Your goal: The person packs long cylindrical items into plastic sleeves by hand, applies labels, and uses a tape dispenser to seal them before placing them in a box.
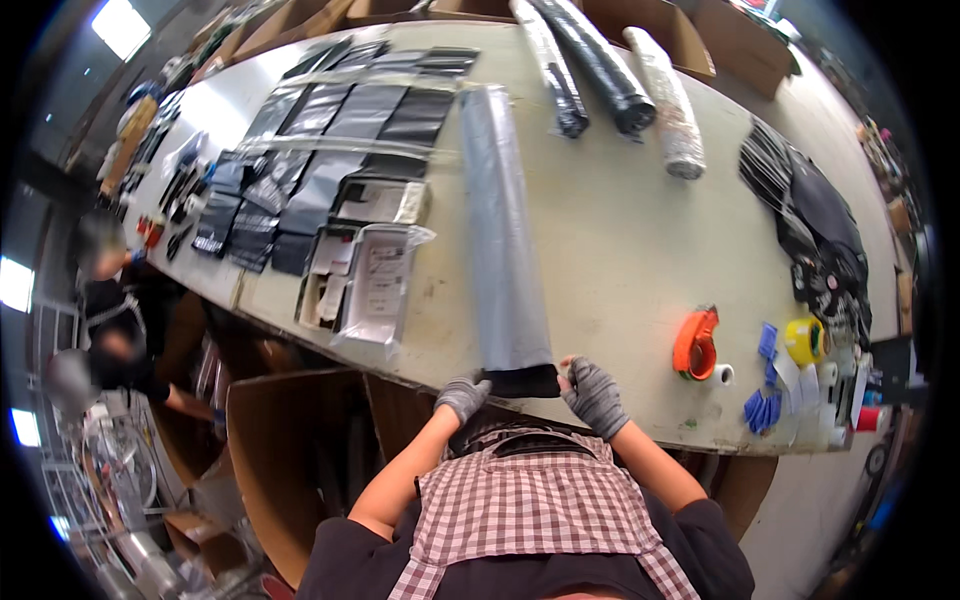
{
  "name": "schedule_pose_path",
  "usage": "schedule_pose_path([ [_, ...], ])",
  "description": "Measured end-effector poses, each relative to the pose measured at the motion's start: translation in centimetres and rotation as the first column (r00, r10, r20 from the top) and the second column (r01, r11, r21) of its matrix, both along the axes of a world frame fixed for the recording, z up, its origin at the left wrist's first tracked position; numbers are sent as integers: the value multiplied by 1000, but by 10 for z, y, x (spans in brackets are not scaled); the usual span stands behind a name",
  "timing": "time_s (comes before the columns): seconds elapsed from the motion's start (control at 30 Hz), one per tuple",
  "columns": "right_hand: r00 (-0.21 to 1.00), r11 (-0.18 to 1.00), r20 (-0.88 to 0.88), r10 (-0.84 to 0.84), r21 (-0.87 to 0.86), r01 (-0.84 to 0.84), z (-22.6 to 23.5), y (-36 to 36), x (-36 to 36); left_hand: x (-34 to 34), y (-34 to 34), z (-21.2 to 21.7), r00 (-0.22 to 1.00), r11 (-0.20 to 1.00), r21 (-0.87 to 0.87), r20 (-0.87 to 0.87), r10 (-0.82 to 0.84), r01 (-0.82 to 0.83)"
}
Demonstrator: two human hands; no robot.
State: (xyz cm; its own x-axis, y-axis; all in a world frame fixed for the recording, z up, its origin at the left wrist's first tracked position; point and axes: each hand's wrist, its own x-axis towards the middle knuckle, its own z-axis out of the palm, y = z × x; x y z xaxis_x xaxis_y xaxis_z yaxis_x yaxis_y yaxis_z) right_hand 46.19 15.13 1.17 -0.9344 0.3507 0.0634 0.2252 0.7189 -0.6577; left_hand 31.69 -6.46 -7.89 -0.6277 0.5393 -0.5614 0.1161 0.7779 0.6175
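Observation:
A long grey plastic bag (505, 240) lies lengthwise on the table in front of me, its near end at the table's edge. That end shows a black strip (522, 384), either the bag's inside or its flap; I cannot tell which. My left hand (463, 398), in a grey fingerless glove, is closed at the strip's left corner, thumb against the plastic. At the right corner my right hand (594, 396), gloved alike, pinches the edge between thumb and fingers. What fills the bag, if anything, is hidden.
White trays (378, 285) with papers and stacked black bags (365, 110) cover the table's left. Wrapped rolls (668, 105) lie at the back. Rightward are an orange tape dispenser (695, 343), yellow tape (804, 341) and a black bundle (815, 215). People stand far left.

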Motion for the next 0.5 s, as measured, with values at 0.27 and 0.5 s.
schedule_pose_path([
  [0.27,977,943,-183,112,328,-47,-195,-45,-79,11,7,7,973,996,22,-214,-82,89],
  [0.5,484,524,204,851,-391,-757,98,-76,-126,-56,-33,85,865,851,-169,175,-471,498],
])
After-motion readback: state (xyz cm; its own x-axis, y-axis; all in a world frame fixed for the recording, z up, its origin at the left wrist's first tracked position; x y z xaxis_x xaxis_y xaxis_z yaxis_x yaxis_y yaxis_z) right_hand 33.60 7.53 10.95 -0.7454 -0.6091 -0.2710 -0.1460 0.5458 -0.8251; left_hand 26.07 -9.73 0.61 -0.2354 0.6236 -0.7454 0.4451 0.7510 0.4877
